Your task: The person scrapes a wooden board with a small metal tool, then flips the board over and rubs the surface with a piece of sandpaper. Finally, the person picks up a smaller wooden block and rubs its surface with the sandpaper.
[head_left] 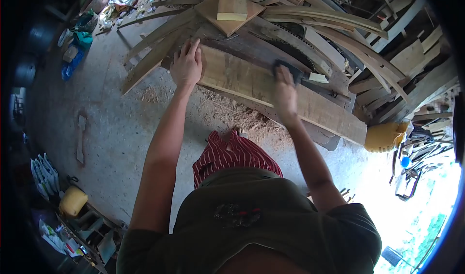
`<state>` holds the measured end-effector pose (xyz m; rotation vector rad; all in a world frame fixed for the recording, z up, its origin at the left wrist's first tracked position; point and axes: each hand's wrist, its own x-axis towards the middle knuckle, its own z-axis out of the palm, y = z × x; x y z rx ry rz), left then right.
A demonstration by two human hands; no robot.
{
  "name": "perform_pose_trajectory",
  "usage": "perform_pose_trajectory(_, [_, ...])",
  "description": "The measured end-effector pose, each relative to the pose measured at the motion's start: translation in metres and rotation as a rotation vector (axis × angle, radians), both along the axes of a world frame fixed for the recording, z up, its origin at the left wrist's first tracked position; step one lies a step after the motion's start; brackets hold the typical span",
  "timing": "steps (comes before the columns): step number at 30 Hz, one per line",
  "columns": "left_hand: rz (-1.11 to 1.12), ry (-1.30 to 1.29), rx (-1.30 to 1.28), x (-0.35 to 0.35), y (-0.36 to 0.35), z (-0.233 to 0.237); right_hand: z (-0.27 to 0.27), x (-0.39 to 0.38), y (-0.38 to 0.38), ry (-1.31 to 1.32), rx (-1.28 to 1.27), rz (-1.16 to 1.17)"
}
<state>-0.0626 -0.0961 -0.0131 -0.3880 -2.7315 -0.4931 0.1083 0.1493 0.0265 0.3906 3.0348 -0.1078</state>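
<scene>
A long, thick wooden board (242,75) lies slanted across the work surface in front of me. My left hand (186,65) rests on its left end, fingers stretched out and lying flat. Farther right, my right hand (285,97) is on the board, smeared by motion, with a dark flat pad (289,70) under its fingers. The pad's exact kind is hard to make out. Just beyond it lies a small pale wood offcut (318,78).
Behind the board lie a dark toothed blade (295,45), a pale block (232,6) on a brown wooden piece (226,28), and curved timber (329,22). Sawdust (242,114) covers the floor below. A yellow container (385,137) stands by the board's right end.
</scene>
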Motion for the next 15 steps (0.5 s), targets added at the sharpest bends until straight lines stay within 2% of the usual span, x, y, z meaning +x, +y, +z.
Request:
perform_pose_trajectory(1, [0.006,-0.009,-0.011,0.000,0.000,0.001,0.004,-0.016,-0.020,-0.147,0.026,0.042])
perform_pose_trajectory(3, [-0.015,0.002,-0.010,-0.001,-0.001,-0.002,0.003,-0.039,-0.053,-0.186,0.229,0.280])
perform_pose_trajectory(4, [-0.022,0.012,-0.004,-0.003,-0.002,-0.004,0.002,-0.035,-0.049,-0.187,0.227,0.269])
perform_pose_trajectory(6, [-0.027,0.050,0.008,-0.003,-0.001,-0.009,-0.008,-0.024,-0.031,0.268,-0.130,0.308])
perform_pose_trajectory(8, [-0.011,0.024,-0.005,-0.004,-0.002,-0.007,-0.017,0.017,0.012,0.331,-0.177,0.127])
perform_pose_trajectory(10, [0.009,0.016,0.007,-0.003,0.000,-0.005,0.000,0.070,0.044,0.369,-0.248,-0.118])
perform_pose_trajectory(11, [0.013,0.012,0.007,-0.002,-0.001,-0.005,-0.006,0.098,0.061,0.495,-0.112,-0.032])
perform_pose_trajectory(12, [0.029,0.000,0.006,-0.001,-0.003,-0.005,-0.025,0.114,0.072,0.501,-0.045,-0.076])
perform_pose_trajectory(14, [0.013,0.020,0.032,-0.001,0.000,-0.004,-0.040,0.115,0.061,0.488,-0.049,-0.111])
perform_pose_trajectory(15, [0.002,0.024,0.036,-0.002,0.002,-0.004,-0.041,0.105,0.045,0.452,-0.068,-0.047])
